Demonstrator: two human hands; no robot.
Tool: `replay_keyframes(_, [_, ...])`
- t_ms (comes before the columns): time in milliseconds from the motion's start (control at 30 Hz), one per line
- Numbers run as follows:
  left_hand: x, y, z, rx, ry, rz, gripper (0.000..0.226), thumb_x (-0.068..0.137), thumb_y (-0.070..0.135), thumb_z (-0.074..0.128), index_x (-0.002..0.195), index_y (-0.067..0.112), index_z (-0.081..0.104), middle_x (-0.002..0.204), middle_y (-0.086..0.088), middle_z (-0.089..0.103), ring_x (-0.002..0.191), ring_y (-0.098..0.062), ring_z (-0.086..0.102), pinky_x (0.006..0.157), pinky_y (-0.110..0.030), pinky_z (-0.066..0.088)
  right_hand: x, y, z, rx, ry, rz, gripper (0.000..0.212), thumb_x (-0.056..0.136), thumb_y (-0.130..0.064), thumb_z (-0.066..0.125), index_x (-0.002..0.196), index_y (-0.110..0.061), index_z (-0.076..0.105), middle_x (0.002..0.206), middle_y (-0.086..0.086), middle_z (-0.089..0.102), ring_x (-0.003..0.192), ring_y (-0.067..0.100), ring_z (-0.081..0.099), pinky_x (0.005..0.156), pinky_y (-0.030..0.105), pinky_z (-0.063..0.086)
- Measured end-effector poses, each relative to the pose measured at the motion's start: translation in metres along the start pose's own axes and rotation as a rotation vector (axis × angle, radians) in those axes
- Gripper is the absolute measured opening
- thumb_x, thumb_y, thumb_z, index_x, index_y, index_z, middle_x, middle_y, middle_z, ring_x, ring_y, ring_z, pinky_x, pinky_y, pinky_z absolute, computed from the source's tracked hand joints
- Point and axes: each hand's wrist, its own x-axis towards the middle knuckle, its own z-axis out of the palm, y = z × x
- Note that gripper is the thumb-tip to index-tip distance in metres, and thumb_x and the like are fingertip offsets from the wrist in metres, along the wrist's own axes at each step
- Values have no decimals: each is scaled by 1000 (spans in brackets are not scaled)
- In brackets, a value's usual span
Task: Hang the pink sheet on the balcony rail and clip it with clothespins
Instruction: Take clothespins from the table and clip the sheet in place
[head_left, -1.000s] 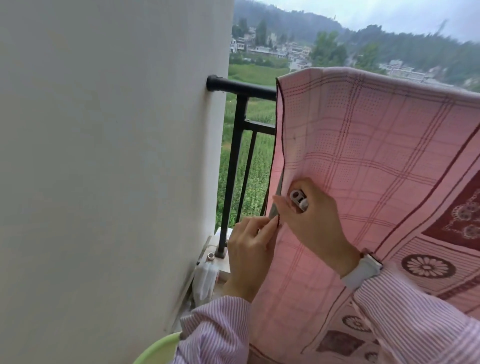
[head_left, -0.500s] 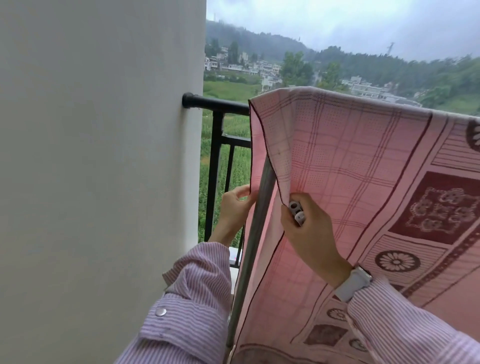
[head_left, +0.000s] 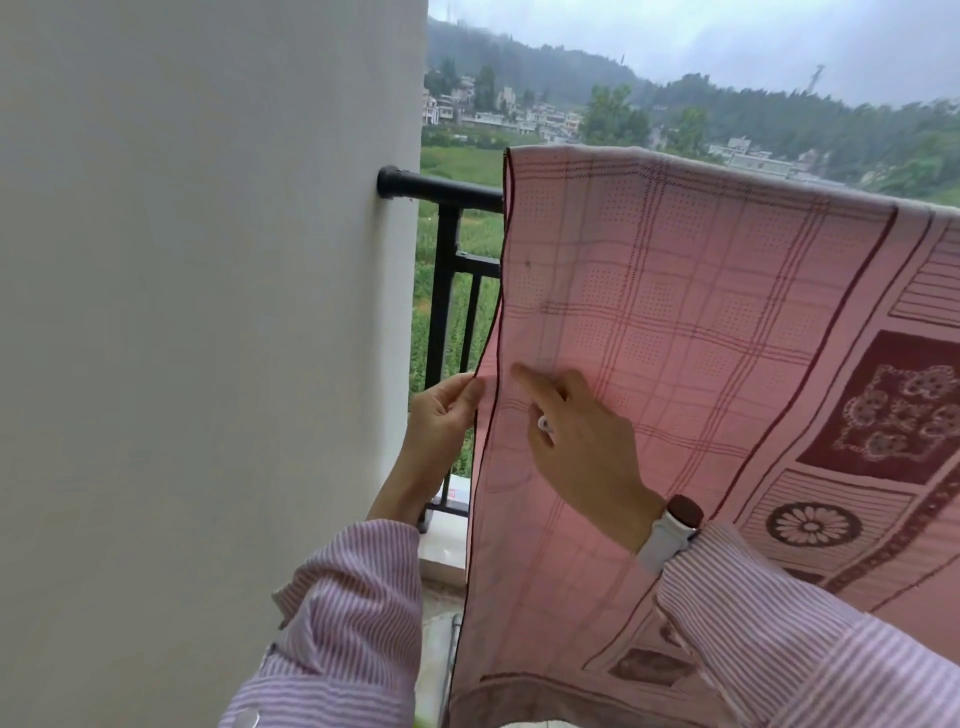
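Two hands work at the left edge of the sheet. Left hand pinches that dark-bordered edge between thumb and fingers, just in front of the black rail's upright bars. Right hand lies on the front of the sheet, index finger stretched out and pressing the fabric near the edge, while the other fingers curl around a white clothespin whose tip peeks out of the palm. The two hands sit close together but apart, with the sheet's border between them.

A white watch with a dark face wraps the right wrist, and both arms wear pink striped sleeves.

The pink sheet, checked with dark red floral panels at the right, hangs draped over the top rail and falls down on the near side past the bottom of view. The rail's bare left end meets a white wall. Beyond the bars lie green fields, trees, distant buildings and a grey sky.
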Motion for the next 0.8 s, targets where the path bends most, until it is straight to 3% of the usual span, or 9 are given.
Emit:
replay_keyframes(67, [-3, -2, 1, 27, -44, 20, 24, 93, 18, 45, 102, 6, 64, 95, -13, 68, 94, -28, 65, 86, -39, 53, -1, 5, -1, 1, -39, -23, 51, 78, -12, 61, 125, -26, 45, 93, 2, 58, 56, 5, 38, 40, 7, 18])
replay_keyframes(167, [-6, -1, 8, 40, -47, 61, 22, 89, 18, 51, 105, 8, 62, 91, -5, 69, 87, -18, 67, 78, -28, 55, 1, 11, -4, 86, -86, -50, 54, 81, -12, 56, 131, -27, 39, 95, 2, 56, 62, 11, 46, 43, 13, 31])
replay_keyframes(233, [-7, -2, 14, 52, 38, 105, 23, 84, 14, 58, 107, 15, 56, 90, -4, 67, 81, -17, 67, 70, -25, 56, 0, 14, -6, 182, -116, -54, 53, 83, -11, 52, 133, -25, 38, 94, 1, 55, 65, 13, 49, 48, 21, 43])
replay_keyframes(300, [-11, -3, 20, 37, 145, 118, 31, 80, 14, 64, 99, 27, 43, 97, -12, 62, 77, -25, 64, 66, -35, 56, -3, 18, -11, 307, -146, -67, 51, 86, -11, 51, 133, -22, 37, 98, 1, 54, 72, 14, 52, 60, 26, 50])
replay_keyframes(367, [-16, -5, 27, 29, 191, 122, 32, 80, 15, 64, 90, 29, 38, 93, -10, 58, 71, -24, 61, 63, -40, 55, -5, 21, -17, 477, -212, -47, 47, 88, -14, 49, 132, -20, 34, 106, 1, 52, 83, 9, 52, 73, 23, 48])
replay_keyframes(500, [-16, -9, 34, 139, 304, 170, 15, 82, 19, 64, 90, 22, 52, 81, 9, 60, 65, -4, 60, 59, -21, 54, -5, 28, -28, 562, -342, -38, 47, 92, -19, 44, 135, -18, 25, 108, -5, 43, 82, -8, 43, 74, 8, 35])
replay_keyframes(600, [-17, -9, 33, 125, 387, 180, 5, 82, 16, 63, 84, 19, 61, 77, 9, 63, 67, 0, 62, 61, -15, 53, -3, 29, -38, 536, -390, -51, 50, 92, -23, 44, 137, -18, 22, 109, -7, 37, 87, -12, 41, 77, 4, 33])
replay_keyframes(733, [-19, -7, 27, 67, 437, 138, 12, 78, 11, 67, 76, 22, 63, 74, 5, 65, 69, -8, 63, 67, -24, 55, 11, 22, -56, 493, -443, -113, 40, 87, -29, 51, 124, -16, 42, 111, -5, 40, 101, 4, 43, 87, 14, 36])
replay_keyframes(800, [-20, -6, 25, 75, 432, 137, 14, 78, 10, 67, 77, 23, 62, 73, 6, 65, 67, -4, 62, 66, -22, 54, 25, 12, -68, 461, -433, -158, 40, 81, -43, 51, 112, -19, 51, 100, -12, 41, 92, 2, 43, 82, 16, 41])
